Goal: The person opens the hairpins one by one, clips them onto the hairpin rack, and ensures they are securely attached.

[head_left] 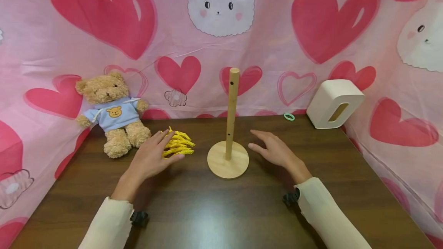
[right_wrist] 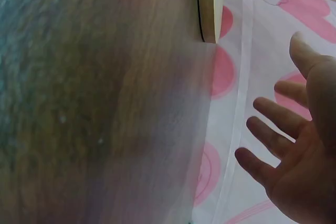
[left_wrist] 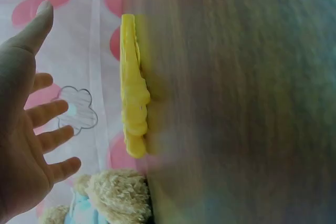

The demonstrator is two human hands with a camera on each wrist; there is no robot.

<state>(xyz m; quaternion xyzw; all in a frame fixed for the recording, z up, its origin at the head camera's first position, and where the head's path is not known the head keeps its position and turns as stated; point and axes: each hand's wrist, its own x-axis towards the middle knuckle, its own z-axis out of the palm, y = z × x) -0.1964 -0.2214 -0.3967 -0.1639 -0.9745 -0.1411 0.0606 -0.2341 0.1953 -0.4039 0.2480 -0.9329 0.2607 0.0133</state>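
A yellow bundle of long finger-like pieces lies on the table at the left, seen edge-on as a lumpy yellow strip in the left wrist view. My left hand hovers over its near-left side and partly covers it in the head view, fingers spread and holding nothing. Right of the bundle, a wooden post on a round base stands upright, with small dark holes along the post. Beside that base, on its right, my right hand is held above the table, fingers apart and empty. The base's edge shows in the right wrist view.
A teddy bear in a light blue top sits at the back left. At the back right stands a white box with a slot, and a small green ring lies left of it. A pink heart-patterned cloth hangs behind the dark wooden table.
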